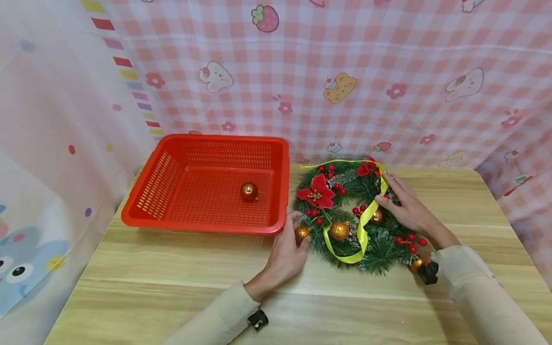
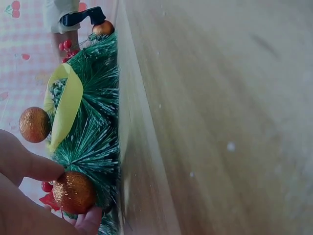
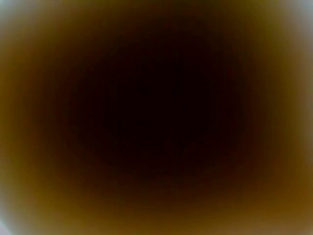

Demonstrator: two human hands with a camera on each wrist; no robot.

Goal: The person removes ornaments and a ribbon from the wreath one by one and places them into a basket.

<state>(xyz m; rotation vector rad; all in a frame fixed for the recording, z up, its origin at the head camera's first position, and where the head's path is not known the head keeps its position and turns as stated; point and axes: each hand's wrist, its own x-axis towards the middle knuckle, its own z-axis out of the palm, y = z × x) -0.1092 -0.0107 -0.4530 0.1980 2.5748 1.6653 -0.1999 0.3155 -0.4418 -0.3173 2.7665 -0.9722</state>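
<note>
Sleeves are crossing the bottom, right hand resting straight-fingered on the Christmas wreath at right, left hand pinching its glittery ball, three more balls left there, one shiny ball sitting in the red basket.

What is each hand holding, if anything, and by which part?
The left hand holds a glittery gold ball by its sides. The right hand touches the wreath and yellow ribbon; any grip cannot be told.

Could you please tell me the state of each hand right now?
Left hand: holding a glittery gold ball at the edge of the wreath.
Right hand: open, resting on the wreath.
</note>
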